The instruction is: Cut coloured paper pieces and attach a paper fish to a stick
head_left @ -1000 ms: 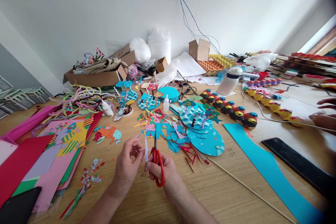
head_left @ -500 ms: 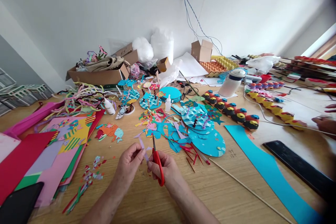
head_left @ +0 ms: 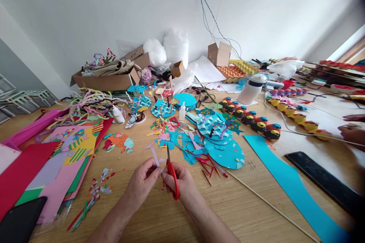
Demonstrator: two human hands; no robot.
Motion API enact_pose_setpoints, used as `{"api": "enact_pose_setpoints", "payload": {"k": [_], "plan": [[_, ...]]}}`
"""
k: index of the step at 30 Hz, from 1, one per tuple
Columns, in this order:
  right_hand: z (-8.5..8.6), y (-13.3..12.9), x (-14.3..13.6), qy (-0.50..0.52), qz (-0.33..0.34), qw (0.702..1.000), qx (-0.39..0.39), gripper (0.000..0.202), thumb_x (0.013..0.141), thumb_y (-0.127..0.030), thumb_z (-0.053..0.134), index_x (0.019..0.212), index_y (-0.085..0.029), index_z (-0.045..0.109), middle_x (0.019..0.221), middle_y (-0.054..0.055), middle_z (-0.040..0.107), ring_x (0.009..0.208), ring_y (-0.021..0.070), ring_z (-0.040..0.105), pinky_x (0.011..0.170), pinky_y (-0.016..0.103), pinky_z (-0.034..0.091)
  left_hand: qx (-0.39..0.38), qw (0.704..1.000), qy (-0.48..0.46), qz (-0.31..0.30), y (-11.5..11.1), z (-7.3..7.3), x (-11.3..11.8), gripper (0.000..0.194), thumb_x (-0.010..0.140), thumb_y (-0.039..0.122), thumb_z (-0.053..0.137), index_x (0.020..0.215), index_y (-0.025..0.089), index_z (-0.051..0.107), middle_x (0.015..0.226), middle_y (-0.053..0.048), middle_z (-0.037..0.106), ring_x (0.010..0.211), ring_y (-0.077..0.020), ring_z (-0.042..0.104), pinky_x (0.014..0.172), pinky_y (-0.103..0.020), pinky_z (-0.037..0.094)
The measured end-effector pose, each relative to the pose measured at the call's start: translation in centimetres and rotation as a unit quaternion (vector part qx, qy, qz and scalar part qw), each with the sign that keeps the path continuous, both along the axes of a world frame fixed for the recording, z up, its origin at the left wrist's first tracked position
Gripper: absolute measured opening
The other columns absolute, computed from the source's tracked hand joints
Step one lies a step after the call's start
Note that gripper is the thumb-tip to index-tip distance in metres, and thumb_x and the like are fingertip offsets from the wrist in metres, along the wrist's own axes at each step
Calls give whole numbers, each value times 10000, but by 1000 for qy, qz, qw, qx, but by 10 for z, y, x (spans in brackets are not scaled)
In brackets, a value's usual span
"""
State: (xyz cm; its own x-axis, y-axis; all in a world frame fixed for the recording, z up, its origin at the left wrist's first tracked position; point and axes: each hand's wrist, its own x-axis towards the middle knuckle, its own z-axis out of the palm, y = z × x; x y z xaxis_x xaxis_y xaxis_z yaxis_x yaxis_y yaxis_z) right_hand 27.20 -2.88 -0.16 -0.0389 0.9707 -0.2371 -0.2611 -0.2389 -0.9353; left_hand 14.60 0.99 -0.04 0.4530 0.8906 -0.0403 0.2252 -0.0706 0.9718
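Over my head feed, small handwritten figures mark the counter, the lower line reading 124. My left hand has its fingers pinched together on a lilac paper strip, which points away toward the paper scraps. Close beside it, my right hand curls around red-handled scissors, blades forward. Behind, a cardboard box holds beige cloth; a lidded plastic jug stands right of centre.

A narrow lilac paper strip, upright a second ago, now tilts toward eleven o'clock, the left hand nearer the right hand.
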Motion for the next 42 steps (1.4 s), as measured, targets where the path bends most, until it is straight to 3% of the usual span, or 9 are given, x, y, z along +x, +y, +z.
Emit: {"api": "enact_pose_setpoints", "payload": {"k": [10, 16, 21, 28, 42], "plan": [[-5, 0, 0, -31, -5, 999, 22, 263, 646, -381, 598, 611, -165, 452, 444, -75, 415, 369, 54, 360, 369, 177, 276, -4, 1000, -9, 0, -1, -1, -3, 129, 731, 284, 516, 681, 173, 555, 597, 15, 531, 560, -121, 482, 517, -207, 379], [1, -5, 2, -151, 39, 984, 81, 222, 772, -344, 441, 631, -174, 426, 525, -56, 384, 488, 79, 374, 452, 194, 288, -50, 995, -69, 44, 7, 21, -10, 113, 740, 264, 526, 685, 166, 538, 619, 17, 544, 606, -116, 505, 592, -223, 427], [4, -9, 0, -261, 74, 957, 104, 220, 794, -277, 402, 597, -184, 369, 540, -57, 351, 515, 78, 324, 466, 196, 240, -87, 986, -129, 64, 11, 34, -13, 98, 766, 251, 507, 715, 170, 527, 655, 12, 567, 642, -117, 528, 621, -237, 450], [1, -9, 0, -302, 90, 941, 122, 248, 812, -296, 382, 592, -184, 355, 543, -57, 352, 519, 79, 312, 476, 198, 230, -109, 981, -140, 74, 8, 33, -7, 88, 735, 243, 550, 707, 161, 538, 640, 11, 571, 623, -114, 533, 591, -233, 462], [4, -10, -1, -315, 79, 940, 109, 253, 801, -276, 378, 568, -180, 355, 530, -57, 342, 511, 79, 303, 464, 204, 221, -112, 983, -127, 65, 8, 28, -2, 124, 722, 274, 555, 700, 154, 537, 643, 4, 560, 629, -131, 537, 607, -266, 470]]}}
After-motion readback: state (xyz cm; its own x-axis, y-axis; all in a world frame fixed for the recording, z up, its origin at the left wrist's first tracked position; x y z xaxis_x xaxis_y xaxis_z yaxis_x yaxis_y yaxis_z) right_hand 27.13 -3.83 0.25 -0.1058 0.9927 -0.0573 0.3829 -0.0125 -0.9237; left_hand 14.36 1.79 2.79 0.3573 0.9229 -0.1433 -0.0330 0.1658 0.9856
